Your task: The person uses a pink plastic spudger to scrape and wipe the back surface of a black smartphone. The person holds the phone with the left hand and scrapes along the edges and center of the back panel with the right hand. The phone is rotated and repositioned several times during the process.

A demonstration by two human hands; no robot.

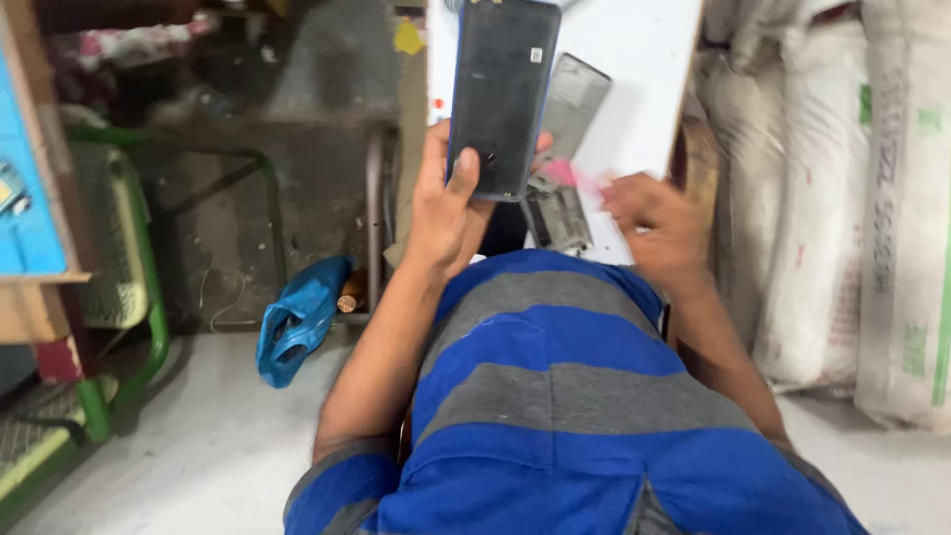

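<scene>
The person wears a short-sleeved shirt (555, 396) with broad horizontal stripes, bright blue alternating with grey. The stripes run across the chest and belly, and the same blue and grey bands show on the left sleeve (332, 485), which ends above the elbow. The cloth looks soft and slightly creased near the bottom edge of the view. Both forearms are bare, with no watch, ring or band visible on either of the hands, though the right one is blurred
</scene>
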